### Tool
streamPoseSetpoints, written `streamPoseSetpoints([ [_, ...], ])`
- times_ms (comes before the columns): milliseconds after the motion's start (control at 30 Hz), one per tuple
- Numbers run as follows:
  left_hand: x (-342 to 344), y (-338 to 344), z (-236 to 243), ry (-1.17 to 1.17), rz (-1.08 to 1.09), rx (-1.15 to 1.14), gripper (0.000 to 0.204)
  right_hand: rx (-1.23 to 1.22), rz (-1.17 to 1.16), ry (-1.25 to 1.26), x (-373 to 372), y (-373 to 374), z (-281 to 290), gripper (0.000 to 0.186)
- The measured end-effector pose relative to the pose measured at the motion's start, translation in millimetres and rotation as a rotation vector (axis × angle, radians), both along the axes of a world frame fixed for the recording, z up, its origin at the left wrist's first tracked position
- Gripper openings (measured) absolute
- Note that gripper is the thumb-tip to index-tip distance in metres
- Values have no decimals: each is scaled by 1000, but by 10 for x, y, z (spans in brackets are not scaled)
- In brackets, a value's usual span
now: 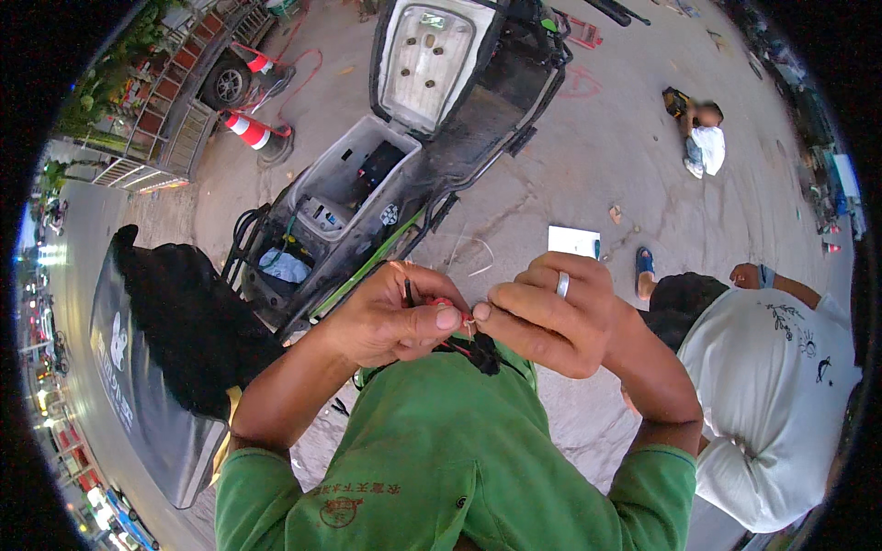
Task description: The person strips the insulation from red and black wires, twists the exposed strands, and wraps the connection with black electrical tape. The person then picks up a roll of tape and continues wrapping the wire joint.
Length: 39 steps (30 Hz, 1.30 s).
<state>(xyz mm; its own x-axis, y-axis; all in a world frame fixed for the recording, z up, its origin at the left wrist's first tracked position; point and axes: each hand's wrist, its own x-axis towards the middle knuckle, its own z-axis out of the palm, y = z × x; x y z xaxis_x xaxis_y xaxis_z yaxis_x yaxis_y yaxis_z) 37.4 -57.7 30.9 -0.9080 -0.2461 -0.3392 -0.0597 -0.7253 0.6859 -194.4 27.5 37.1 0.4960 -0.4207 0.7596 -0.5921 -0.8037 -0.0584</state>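
Close in front of my green shirt, my left hand (pixel 400 317) pinches a red wire (pixel 445 302) between thumb and fingers. A short black piece sticks up between its fingers. From the right, my right hand (pixel 556 312), with a ring on one finger, has its thumb and fingertips closed at the wire's thin, light-coloured end (pixel 472 327). The two hands nearly touch there. Just below them hangs a black part (pixel 484 355), perhaps a connector, with thin red and black leads. My fingers hide much of the wire.
An electric scooter (pixel 450 174) stands ahead, its seat raised over a grey storage box (pixel 335 174). A dark-covered vehicle (pixel 152 358) is at left. Traffic cones (pixel 253 131) stand beyond. A person in white (pixel 767 386) is close at right; a child (pixel 706 142) crouches farther off.
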Motion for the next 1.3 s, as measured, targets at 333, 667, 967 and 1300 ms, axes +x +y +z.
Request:
streamPoseSetpoints([
  [333,72,-48,-32,-49,-100,-53,23,70,26,126,61,-5,45,24],
  [667,22,-89,71,-67,-81,-953,12,781,56,-362,168,94,-168,22],
  [967,-75,-53,-46,-81,229,-1114,12,1481,-37,-836,-3,57,-162,21],
  [1300,-69,28,6,-97,211,-406,18,79,-158,-167,78,-39,-246,44],
])
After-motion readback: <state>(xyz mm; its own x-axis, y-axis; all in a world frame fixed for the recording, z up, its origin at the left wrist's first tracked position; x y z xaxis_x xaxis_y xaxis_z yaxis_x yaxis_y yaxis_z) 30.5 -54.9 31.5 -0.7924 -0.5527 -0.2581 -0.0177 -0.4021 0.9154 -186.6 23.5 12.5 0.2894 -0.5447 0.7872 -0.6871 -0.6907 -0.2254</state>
